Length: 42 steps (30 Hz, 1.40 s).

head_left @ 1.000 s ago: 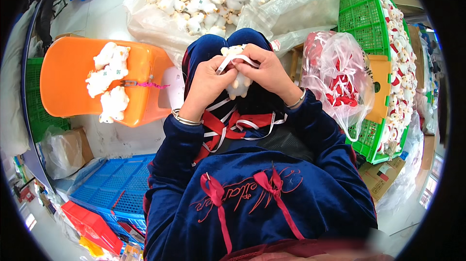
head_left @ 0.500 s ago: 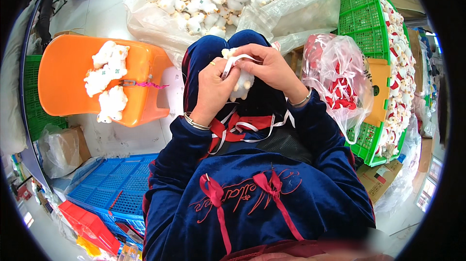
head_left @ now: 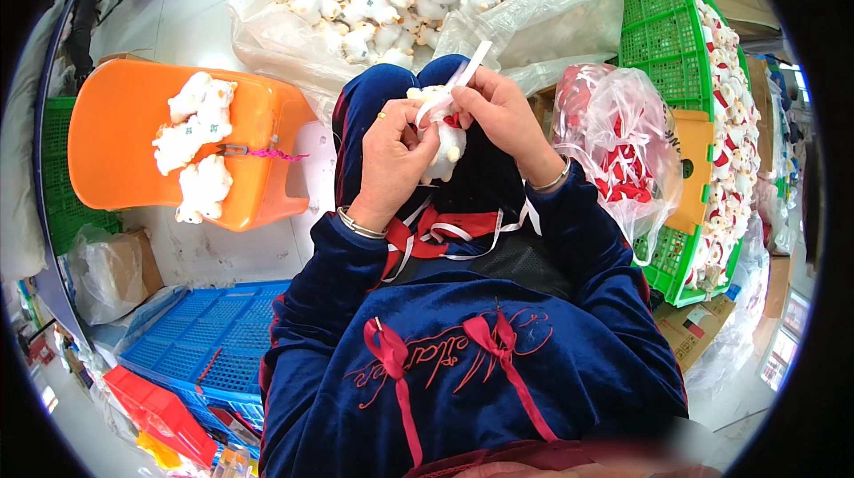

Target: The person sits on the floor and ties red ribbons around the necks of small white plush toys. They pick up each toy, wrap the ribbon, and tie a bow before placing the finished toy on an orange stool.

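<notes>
Plush toy [head_left: 444,160] lies at upper centre, between my fingers [head_left: 471,103]; my left hand [head_left: 396,147] pinches at its neck. My right hand [head_left: 505,118] pinches white ribbon [head_left: 478,56].

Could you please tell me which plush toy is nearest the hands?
The plush toy between the left hand and right hand, with white ribbon against it; the others lie on the orange chair, in the clear bag or in the green crate.

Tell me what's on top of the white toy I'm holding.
A white ribbon crosses the toy near its head, with a small red piece beside it. Your left hand and right hand cover parts of the toy and ribbon, so I can't see what's beneath.
</notes>
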Tool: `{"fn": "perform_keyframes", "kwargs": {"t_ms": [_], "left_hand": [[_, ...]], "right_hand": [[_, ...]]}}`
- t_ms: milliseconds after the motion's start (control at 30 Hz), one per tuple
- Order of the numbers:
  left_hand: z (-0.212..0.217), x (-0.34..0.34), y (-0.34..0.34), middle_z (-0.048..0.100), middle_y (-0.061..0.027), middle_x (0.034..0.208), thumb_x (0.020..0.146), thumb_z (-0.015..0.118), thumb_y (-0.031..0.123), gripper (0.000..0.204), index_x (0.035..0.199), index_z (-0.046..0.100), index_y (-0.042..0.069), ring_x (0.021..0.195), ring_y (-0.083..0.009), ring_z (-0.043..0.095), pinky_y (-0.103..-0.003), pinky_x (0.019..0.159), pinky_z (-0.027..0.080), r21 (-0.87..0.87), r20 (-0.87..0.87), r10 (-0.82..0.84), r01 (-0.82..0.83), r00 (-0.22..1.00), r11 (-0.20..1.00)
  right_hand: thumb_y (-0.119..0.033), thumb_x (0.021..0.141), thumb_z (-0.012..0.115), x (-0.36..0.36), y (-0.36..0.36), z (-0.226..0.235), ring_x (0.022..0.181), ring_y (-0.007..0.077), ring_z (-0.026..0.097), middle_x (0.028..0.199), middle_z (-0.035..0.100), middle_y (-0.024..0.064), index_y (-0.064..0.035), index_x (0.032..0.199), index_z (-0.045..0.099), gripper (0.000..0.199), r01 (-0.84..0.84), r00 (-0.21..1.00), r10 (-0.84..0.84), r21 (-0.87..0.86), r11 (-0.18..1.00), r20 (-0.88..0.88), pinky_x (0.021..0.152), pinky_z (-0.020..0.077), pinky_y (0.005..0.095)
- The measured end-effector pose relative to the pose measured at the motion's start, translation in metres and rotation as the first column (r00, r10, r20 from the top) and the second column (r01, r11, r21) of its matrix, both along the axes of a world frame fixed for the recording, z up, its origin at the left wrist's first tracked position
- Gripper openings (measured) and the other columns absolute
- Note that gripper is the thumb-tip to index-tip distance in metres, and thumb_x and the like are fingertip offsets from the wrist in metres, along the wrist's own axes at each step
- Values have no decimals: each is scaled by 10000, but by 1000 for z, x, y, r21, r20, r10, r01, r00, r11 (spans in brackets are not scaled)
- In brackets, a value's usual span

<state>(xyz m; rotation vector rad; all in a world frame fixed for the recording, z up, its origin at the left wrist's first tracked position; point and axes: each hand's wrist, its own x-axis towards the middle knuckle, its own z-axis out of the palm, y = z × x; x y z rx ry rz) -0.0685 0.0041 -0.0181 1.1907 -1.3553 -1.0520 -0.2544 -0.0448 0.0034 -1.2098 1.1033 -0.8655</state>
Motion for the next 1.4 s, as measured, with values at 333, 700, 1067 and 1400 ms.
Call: {"fn": "perform_keyframes", "kwargs": {"t_ms": [333,700,1067,1400], "left_hand": [[-5,2,-6,658,6,846,932,756,51,112,952,651,18,712,-23,575,-205,623,470,59,65,14,-18,998,998],[-4,7,-9,733,-48,921,962,692,48,150,1097,712,-16,814,-73,660,-248,731,533,128,-42,-59,64,997,990],[-2,6,-8,743,-52,927,979,687,86,159,1089,723,-23,812,-75,661,-246,735,532,76,-7,-27,27,1000,997],[0,3,-7,742,-51,896,983,686,99,173,1091,726,-31,791,-73,659,-246,721,535,143,-42,13,-7,999,990]], "right_hand": [[-133,1007,685,3,1,9,771,38,589,852,659,-21,2,994,695,136,-21,994,27,-57,998,109,695,477,208],[-110,964,704,-12,9,24,819,149,603,897,653,60,25,937,678,140,-460,878,400,-231,857,-263,736,479,293],[-147,943,749,-6,5,19,711,74,590,776,678,20,15,916,720,167,-325,918,313,-11,946,-244,669,499,263],[-124,912,746,-17,3,27,699,67,575,753,665,4,6,892,689,143,-381,868,394,102,919,-303,625,467,254]]}}
